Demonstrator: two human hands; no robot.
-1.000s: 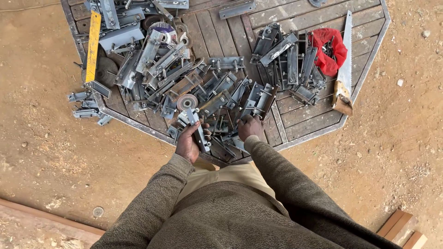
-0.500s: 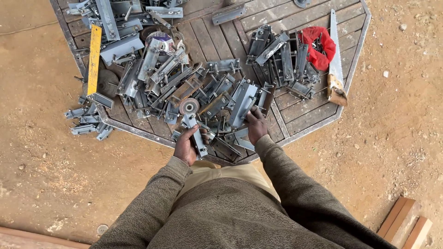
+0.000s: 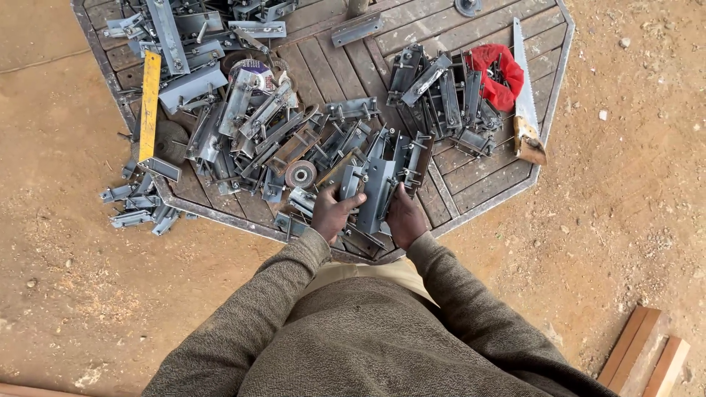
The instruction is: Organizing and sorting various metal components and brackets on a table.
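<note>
left hand [image 3: 332, 213] grip pinching small grey clamp piece [image 3: 351, 184] at pile's near edge | right hand [image 3: 405, 217] grip wrapped round long grey metal bracket [image 3: 377, 192], tilted up, likely to free it from the tangle | both over octagonal wooden worktop [image 3: 471, 176] | bracket heap [image 3: 294, 140] behind; handsaw [image 3: 526, 103], red cloth [image 3: 500, 73] right, yellow level [image 3: 150, 103] left

One label in view: round printed face of a cutting disc [image 3: 254, 72], upper left of the wooden platform [image 3: 471, 184], half buried among grey metal brackets [image 3: 294, 140]. Colours purple and white, lettering too small to make out. No packages, signs or screens.
</note>
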